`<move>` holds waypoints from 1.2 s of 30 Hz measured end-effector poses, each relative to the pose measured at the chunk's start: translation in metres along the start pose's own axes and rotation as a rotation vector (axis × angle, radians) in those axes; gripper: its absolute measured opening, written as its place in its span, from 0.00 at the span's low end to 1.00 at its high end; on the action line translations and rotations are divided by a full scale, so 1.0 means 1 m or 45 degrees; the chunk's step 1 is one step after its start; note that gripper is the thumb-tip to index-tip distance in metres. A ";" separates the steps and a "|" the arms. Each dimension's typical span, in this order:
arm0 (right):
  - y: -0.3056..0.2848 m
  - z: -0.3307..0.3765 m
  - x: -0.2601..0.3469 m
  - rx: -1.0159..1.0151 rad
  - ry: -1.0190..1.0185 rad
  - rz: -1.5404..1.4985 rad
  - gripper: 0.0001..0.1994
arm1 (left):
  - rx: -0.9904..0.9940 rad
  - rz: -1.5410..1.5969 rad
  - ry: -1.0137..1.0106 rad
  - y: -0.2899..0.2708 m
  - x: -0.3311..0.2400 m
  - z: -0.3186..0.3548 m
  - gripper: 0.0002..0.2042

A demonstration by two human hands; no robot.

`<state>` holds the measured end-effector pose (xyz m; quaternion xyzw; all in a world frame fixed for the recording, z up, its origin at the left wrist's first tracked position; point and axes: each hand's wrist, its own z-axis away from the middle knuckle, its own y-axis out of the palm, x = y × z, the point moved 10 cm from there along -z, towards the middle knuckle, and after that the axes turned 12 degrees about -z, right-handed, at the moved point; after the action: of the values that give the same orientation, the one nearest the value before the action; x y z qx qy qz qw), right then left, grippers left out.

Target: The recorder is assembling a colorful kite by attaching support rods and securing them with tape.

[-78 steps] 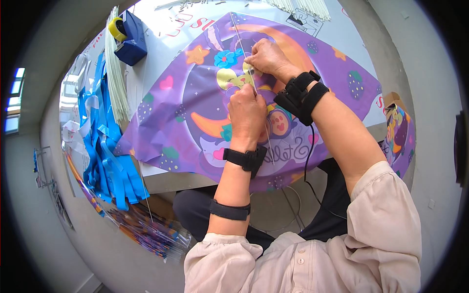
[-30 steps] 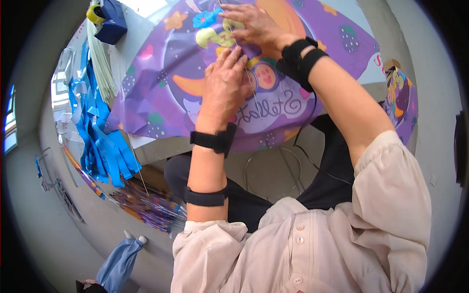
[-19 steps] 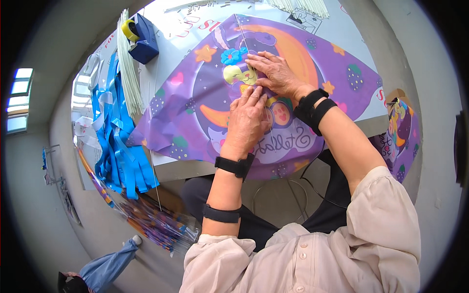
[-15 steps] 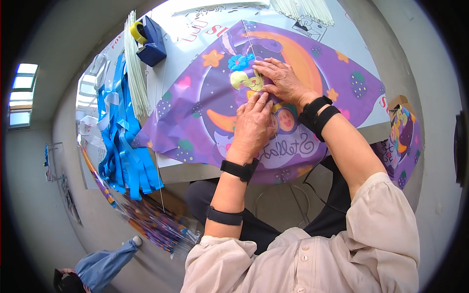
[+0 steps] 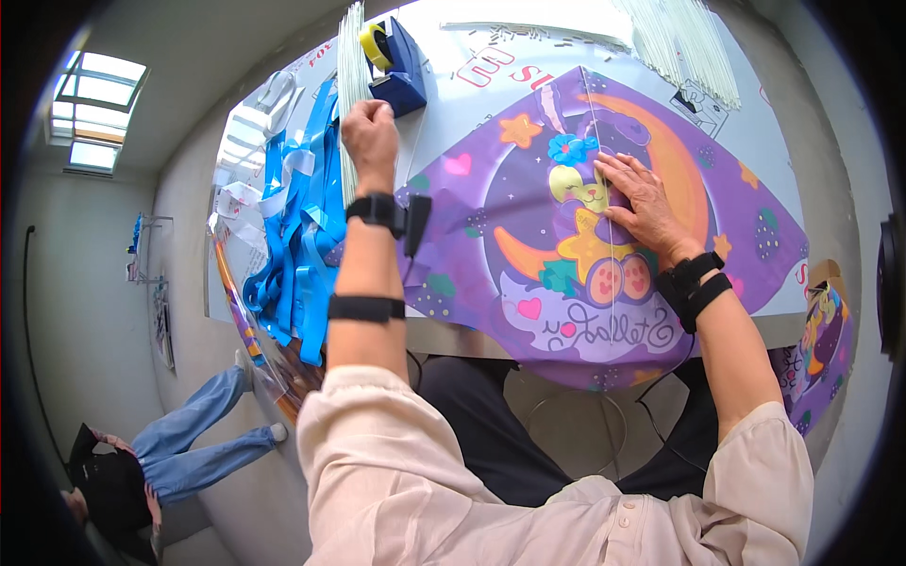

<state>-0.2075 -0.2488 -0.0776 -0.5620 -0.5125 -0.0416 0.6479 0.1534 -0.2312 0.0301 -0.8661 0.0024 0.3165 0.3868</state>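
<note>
A purple kite (image 5: pixel 566 236) printed with a cartoon rabbit, a moon and stars lies spread on the white table (image 5: pixel 472 123). My right hand (image 5: pixel 637 193) rests flat on its middle, fingers apart, beside a thin spar that runs down the kite. My left hand (image 5: pixel 370 134) is stretched out to the left, its fingers closed at a bundle of thin white rods (image 5: pixel 351 85) that lies along the table's left part. Whether it grips a rod I cannot tell for sure.
A blue tape dispenser (image 5: pixel 396 61) with yellow tape stands behind the left hand. Blue ribbon strips (image 5: pixel 297 236) hang over the table's left edge. More white rods (image 5: pixel 684 42) lie at the back right. Another kite (image 5: pixel 821 344) hangs at the right. A person in jeans (image 5: pixel 179 443) is at the lower left.
My left hand has left the kite's middle and reached far left to the rod bundle. My right hand stays pressed on the kite.
</note>
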 end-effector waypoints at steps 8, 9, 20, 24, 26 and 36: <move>-0.003 -0.001 0.006 -0.003 0.036 -0.033 0.35 | 0.423 0.158 -0.811 0.065 0.080 -0.080 0.06; -0.004 -0.001 0.006 0.004 0.040 -0.043 0.35 | 0.348 0.130 -0.733 0.063 0.075 -0.086 0.06; -0.003 -0.001 0.005 0.020 0.026 -0.039 0.34 | 0.381 0.819 -1.107 0.076 0.083 -0.077 0.11; -0.002 -0.001 0.005 0.024 0.029 -0.046 0.34 | 0.421 0.767 -1.181 0.082 0.089 -0.062 0.07; -0.003 -0.001 0.004 0.025 0.033 -0.050 0.34 | 0.425 0.776 -1.173 0.082 0.087 -0.058 0.05; -0.003 -0.002 0.005 0.018 0.034 -0.050 0.35 | 0.381 0.907 -1.201 0.090 0.091 -0.039 0.04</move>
<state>-0.2058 -0.2488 -0.0715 -0.5468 -0.5149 -0.0582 0.6577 0.2251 -0.2988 -0.0608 -0.5147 0.1647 0.7723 0.3341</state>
